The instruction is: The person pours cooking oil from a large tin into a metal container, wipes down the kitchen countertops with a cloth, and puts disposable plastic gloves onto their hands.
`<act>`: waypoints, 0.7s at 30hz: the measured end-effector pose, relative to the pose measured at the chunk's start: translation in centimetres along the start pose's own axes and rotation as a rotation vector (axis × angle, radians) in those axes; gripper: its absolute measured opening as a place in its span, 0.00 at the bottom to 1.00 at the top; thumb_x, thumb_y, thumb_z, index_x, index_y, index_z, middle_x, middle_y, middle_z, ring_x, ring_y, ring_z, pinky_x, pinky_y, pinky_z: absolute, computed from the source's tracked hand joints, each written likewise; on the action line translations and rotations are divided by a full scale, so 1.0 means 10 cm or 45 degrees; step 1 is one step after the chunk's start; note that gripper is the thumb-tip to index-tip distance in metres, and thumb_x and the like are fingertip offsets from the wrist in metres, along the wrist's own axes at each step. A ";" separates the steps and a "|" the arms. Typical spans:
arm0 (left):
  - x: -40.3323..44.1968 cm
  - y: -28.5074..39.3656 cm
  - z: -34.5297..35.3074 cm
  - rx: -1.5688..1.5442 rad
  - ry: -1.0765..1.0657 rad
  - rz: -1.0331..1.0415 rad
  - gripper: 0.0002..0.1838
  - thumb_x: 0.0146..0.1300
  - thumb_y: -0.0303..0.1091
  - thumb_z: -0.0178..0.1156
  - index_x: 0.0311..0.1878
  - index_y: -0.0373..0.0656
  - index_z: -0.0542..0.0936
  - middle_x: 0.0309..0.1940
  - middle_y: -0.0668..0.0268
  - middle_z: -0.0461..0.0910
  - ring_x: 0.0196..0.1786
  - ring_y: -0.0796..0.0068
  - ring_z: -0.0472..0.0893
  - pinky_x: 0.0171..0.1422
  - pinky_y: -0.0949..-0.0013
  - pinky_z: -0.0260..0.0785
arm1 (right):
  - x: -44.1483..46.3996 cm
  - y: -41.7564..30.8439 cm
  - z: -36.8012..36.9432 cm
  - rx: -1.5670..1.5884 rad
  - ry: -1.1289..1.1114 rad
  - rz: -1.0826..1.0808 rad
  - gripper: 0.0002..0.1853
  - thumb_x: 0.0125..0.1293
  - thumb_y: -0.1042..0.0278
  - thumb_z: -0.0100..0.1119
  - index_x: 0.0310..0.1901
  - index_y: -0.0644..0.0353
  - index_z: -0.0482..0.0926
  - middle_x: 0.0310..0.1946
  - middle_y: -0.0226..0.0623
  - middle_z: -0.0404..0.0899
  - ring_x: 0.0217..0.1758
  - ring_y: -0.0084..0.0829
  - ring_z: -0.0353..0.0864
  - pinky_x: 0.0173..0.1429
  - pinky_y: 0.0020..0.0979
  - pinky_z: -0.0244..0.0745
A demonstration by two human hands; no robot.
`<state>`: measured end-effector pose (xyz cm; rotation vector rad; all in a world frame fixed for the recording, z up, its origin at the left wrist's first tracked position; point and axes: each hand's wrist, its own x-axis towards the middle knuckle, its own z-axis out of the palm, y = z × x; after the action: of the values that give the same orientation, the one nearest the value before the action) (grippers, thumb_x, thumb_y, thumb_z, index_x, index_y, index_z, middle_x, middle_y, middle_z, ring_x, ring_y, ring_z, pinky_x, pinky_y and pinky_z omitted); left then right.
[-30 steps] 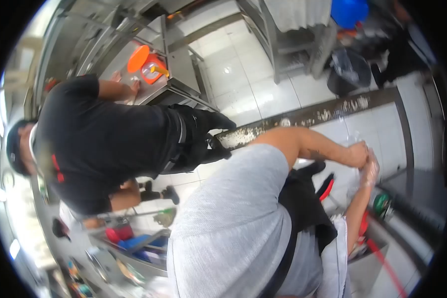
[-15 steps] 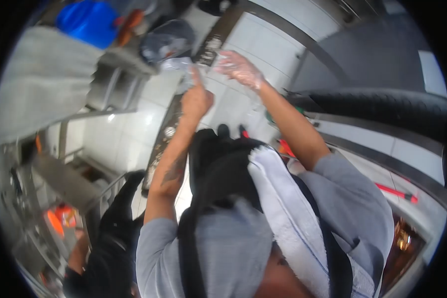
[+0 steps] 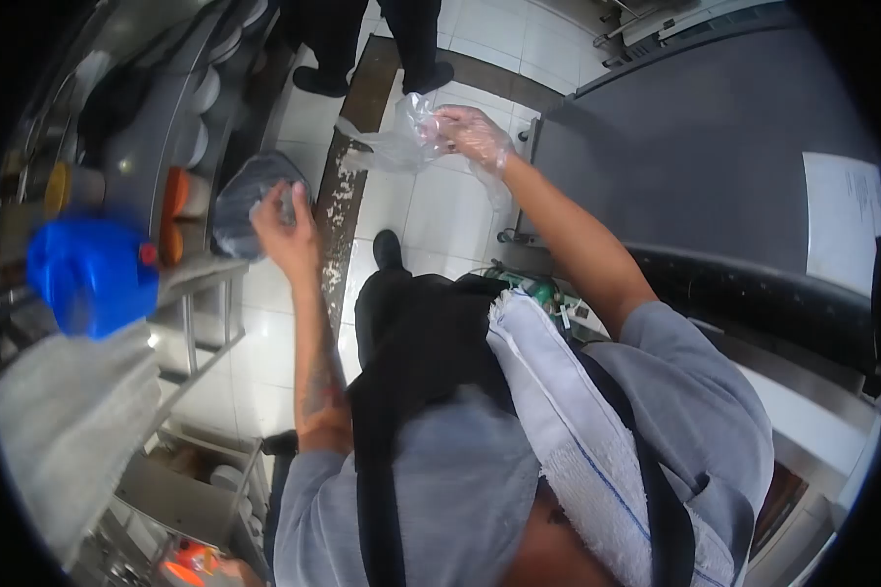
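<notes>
My left hand (image 3: 287, 231) is bare, its fingers apart and slightly curled, with nothing visible between them. It is over a dark bag-lined bin (image 3: 237, 217) at the left. To the right, my right hand (image 3: 474, 137) wears a clear plastic glove that hangs loose past the wrist. Its fingers are closed on a thin clear plastic piece (image 3: 396, 147), which trails to the left. Whether that piece is a second glove or a bag, I cannot tell.
Another person's legs (image 3: 411, 39) stand at the top. A blue jug (image 3: 93, 279) and shelves with dishes (image 3: 198, 142) are at left, a grey metal surface (image 3: 675, 147) at right. At the lower left, a person's hand (image 3: 240, 572) is beside an orange container.
My left hand has moved left, away from the plastic and my right hand. The view has turned from the side toward my front, and another person's legs now show at the top.
</notes>
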<state>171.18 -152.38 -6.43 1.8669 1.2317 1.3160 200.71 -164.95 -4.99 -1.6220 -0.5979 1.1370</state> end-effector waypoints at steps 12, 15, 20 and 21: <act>0.79 1.31 2.45 -0.742 -0.978 -0.460 0.12 0.70 0.36 0.65 0.44 0.35 0.80 0.34 0.67 0.83 0.39 0.79 0.83 0.41 0.75 0.75 | 0.60 -0.66 -0.72 -0.931 0.547 -0.808 0.12 0.67 0.56 0.63 0.44 0.53 0.85 0.43 0.38 0.86 0.46 0.43 0.84 0.53 0.42 0.79; 1.05 1.21 2.73 -0.685 -0.943 -0.517 0.09 0.74 0.33 0.59 0.43 0.35 0.79 0.34 0.66 0.84 0.38 0.78 0.84 0.42 0.75 0.75 | 0.99 -0.86 -1.06 -1.031 0.306 -0.777 0.11 0.66 0.58 0.65 0.45 0.53 0.85 0.44 0.38 0.86 0.46 0.45 0.83 0.53 0.42 0.79; 1.39 0.92 3.33 -0.817 -0.661 -0.716 0.05 0.73 0.28 0.59 0.42 0.36 0.79 0.33 0.61 0.84 0.33 0.75 0.84 0.42 0.73 0.77 | 1.75 -1.29 -1.45 -0.502 0.144 -0.935 0.15 0.64 0.58 0.69 0.48 0.56 0.85 0.45 0.43 0.85 0.47 0.42 0.85 0.53 0.38 0.79; 1.43 0.85 3.46 -0.888 -0.660 -0.760 0.03 0.71 0.26 0.60 0.43 0.36 0.78 0.35 0.61 0.83 0.36 0.73 0.84 0.44 0.71 0.77 | 1.96 -1.25 -1.48 -0.387 0.025 -0.733 0.16 0.63 0.58 0.71 0.48 0.57 0.85 0.44 0.42 0.86 0.47 0.37 0.85 0.53 0.36 0.79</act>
<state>207.74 -140.71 -6.35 1.1058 0.8038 0.7214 224.15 -151.24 -0.48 -1.5566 -1.1792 0.6221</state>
